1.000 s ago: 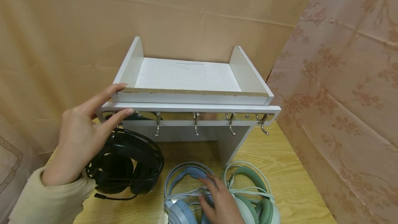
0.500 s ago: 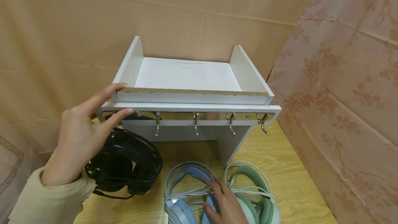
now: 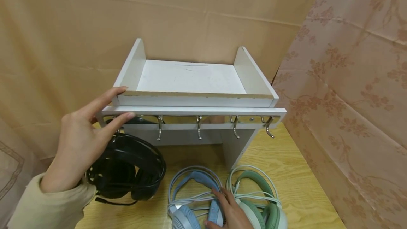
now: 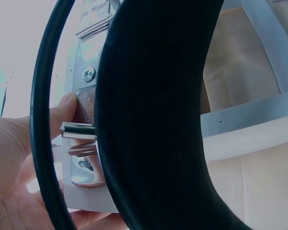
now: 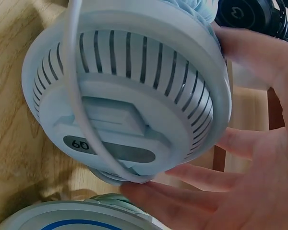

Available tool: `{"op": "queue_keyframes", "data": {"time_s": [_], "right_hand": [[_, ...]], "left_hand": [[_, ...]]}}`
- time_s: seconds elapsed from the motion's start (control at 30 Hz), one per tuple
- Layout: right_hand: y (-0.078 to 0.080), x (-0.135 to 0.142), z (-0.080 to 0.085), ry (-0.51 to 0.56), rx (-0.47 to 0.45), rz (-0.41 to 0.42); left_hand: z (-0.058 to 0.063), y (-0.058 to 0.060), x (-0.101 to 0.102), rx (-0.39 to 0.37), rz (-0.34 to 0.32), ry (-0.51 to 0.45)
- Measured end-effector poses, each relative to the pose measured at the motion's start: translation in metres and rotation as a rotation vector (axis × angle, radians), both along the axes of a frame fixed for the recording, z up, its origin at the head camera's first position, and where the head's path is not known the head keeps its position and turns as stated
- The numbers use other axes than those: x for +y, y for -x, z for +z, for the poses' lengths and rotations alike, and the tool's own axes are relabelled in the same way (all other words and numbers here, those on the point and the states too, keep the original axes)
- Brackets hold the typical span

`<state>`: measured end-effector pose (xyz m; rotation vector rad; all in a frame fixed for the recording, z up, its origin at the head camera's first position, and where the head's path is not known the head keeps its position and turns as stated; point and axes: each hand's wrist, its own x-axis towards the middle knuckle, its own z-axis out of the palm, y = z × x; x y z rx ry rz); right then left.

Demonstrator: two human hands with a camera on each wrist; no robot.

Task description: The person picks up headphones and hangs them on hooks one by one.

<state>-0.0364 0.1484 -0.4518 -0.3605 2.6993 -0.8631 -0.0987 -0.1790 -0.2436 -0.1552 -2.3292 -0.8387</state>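
Observation:
My left hand [image 3: 79,140] grips the left end of a white shelf [image 3: 190,110], thumb in front of the hook rail and index finger over the ledge above. Beneath that hand a black headset [image 3: 135,149] hangs at the leftmost hook; in the left wrist view its headband [image 4: 153,115] lies over the metal hook [image 4: 79,130]. Blue headphones [image 3: 186,216] with a bundled cable lie on the wooden table. Around their right ear cup [image 5: 125,96] my right hand [image 3: 233,213] holds thumb and fingers on opposite sides, fingertips at the rim and cable.
Green-and-white headphones [image 3: 251,211] lie right beside my right hand. Several bare hooks [image 3: 199,128] stick out along the rail. A beige curtain [image 3: 203,17] hangs behind the shelf, and a pink floral cloth [image 3: 346,91] bounds the table [image 3: 295,179] on the right.
My right hand has shifted slightly right and down, from over the blue headphones' cable to around their right ear cup. The left hand keeps its grip; the black headset has swung slightly.

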Motion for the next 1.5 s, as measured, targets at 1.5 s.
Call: {"op": "queue_keyframes", "data": {"time_s": [1.5], "right_hand": [[0.006, 0.015, -0.023, 0.126, -0.152, 0.079]], "left_hand": [[-0.002, 0.001, 0.000, 0.028, -0.009, -0.017]]}}
